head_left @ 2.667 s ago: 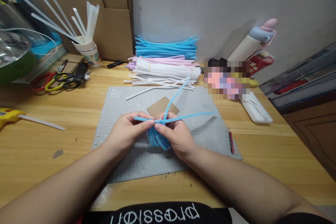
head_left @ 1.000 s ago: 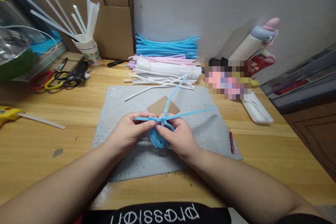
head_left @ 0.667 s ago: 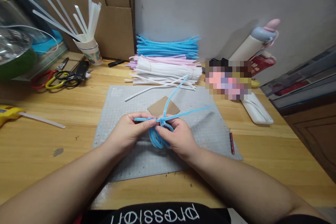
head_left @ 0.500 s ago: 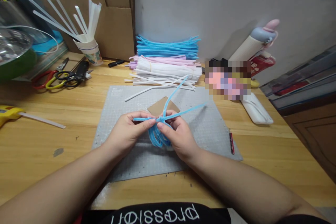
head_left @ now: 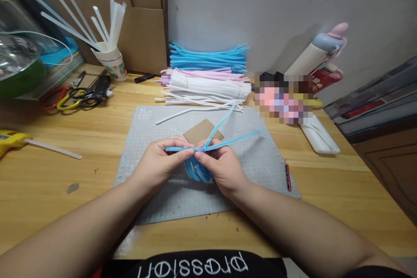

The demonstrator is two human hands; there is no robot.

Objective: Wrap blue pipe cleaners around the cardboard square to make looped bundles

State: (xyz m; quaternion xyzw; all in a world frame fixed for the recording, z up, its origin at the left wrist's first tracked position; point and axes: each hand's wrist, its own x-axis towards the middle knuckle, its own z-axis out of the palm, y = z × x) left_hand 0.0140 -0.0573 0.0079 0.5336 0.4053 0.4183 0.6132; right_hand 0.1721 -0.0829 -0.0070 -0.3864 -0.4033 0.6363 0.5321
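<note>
Blue pipe cleaners point(head_left: 198, 171), bent into several loops, hang below my fingers over the grey cutting mat point(head_left: 156, 200). My left hand point(head_left: 169, 154) pinches them between thumb and fingers on the left, with a short blue end lying across its fingers. On the right, my right hand point(head_left: 221, 165) grips the same bunch, thumb close to the other thumb. Two long blue ends stick out from there, one up and right, the other toward the right. A brown cardboard piece point(head_left: 202, 132) lies on the mat just behind my hands. My fingers hide part of the joint.
Bundles of blue pipe cleaners point(head_left: 208, 58) and white pipe cleaners point(head_left: 208, 87) lie by the wall. Left are scissors point(head_left: 70, 95), a yellow glue gun point(head_left: 13, 141) and a cup point(head_left: 114, 63) of glue sticks. A bottle point(head_left: 308, 58) and a white case point(head_left: 319, 134) stand right.
The two long blue ends have swung lower and to the right. The loops under my fingers have shifted slightly; both hands stay in nearly the same place.
</note>
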